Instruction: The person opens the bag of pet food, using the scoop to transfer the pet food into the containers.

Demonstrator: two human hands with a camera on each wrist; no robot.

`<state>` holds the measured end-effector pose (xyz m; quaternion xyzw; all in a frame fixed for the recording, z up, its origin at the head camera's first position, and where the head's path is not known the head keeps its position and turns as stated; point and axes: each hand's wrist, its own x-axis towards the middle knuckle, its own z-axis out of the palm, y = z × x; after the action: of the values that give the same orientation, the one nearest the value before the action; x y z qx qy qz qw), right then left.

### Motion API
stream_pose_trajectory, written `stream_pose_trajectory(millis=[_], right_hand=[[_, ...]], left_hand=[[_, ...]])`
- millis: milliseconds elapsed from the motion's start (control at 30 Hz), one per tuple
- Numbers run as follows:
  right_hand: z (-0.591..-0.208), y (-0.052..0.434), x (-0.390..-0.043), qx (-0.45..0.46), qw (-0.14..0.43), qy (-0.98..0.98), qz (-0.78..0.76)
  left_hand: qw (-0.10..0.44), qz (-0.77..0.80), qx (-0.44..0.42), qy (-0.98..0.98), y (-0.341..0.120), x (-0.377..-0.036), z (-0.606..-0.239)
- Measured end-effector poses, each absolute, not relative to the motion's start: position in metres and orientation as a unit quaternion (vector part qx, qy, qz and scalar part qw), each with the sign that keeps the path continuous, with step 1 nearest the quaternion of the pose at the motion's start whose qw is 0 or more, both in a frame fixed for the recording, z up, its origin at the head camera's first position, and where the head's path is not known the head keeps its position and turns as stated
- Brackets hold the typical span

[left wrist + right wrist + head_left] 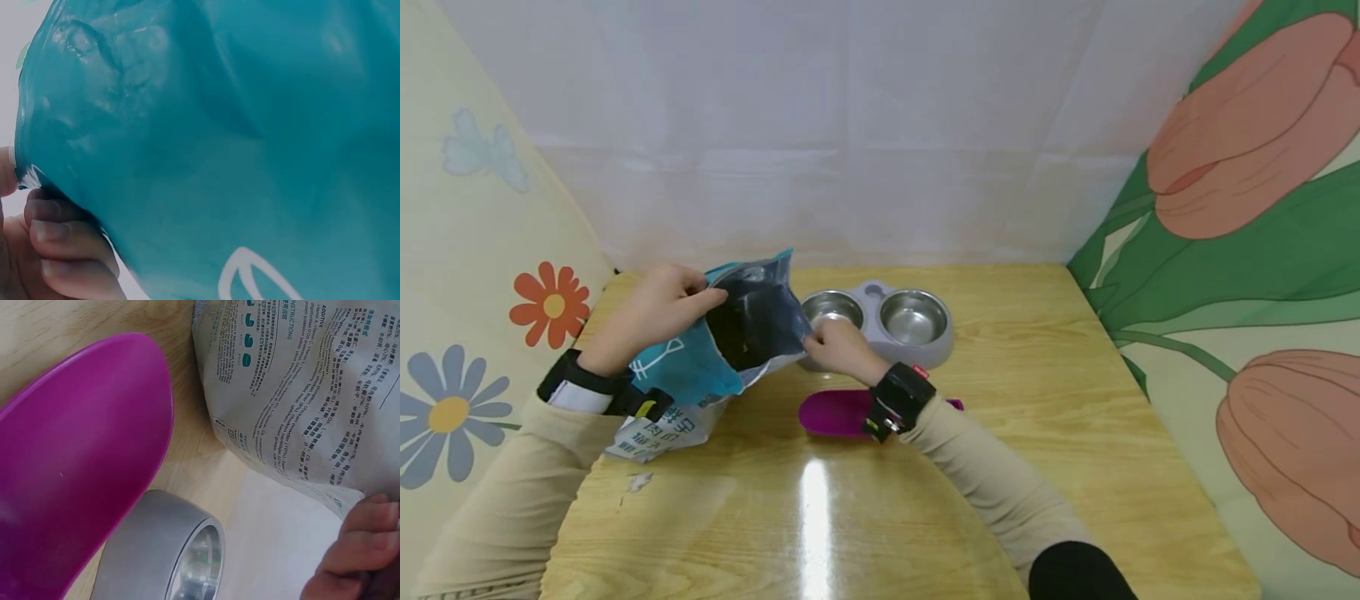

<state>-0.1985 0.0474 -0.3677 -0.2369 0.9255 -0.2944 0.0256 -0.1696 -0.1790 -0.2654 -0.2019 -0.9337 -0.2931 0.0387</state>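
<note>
A teal and white pet food bag (700, 375) stands tilted on the wooden table (1037, 467), its mouth pulled wide so the dark inside shows. My left hand (658, 308) grips the left rim of the mouth; in the left wrist view its fingers (56, 250) curl at the teal bag wall (237, 144). My right hand (838, 346) pinches the right rim, and the right wrist view shows its fingertips (359, 550) on the printed white side of the bag (312, 394). A magenta scoop (835, 412) lies flat under my right wrist, large in the right wrist view (75, 469).
A grey double feeder (936, 350) with two steel bowls sits just behind my right hand; one bowl's rim (181, 556) shows beside the scoop. Flowered cloth walls (1247, 250) close the table on the left, back and right.
</note>
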Motion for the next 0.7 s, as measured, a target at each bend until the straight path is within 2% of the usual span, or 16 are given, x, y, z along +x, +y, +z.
stream_pose_trajectory(millis=[167,367,567,700], right_hand=[[-0.371,0.053,-0.196,-0.231,0.024,0.907,-0.35],[-0.375,0.074,-0.193,-0.221,0.054,0.897,-0.378],[-0.386,0.108,-0.188,-0.283,0.07,0.876,-0.385],[-0.399,0.13,-0.182,-0.324,0.042,0.884,-0.334]], left_hand=[[0.034,-0.295,-0.199,-0.934,-0.18,-0.171,-0.266],[0.033,-0.293,-0.189,-0.937,-0.179,-0.172,-0.267],[0.034,-0.306,-0.196,-0.931,-0.179,-0.171,-0.268],[0.037,-0.307,-0.194,-0.931,-0.179,-0.171,-0.269]])
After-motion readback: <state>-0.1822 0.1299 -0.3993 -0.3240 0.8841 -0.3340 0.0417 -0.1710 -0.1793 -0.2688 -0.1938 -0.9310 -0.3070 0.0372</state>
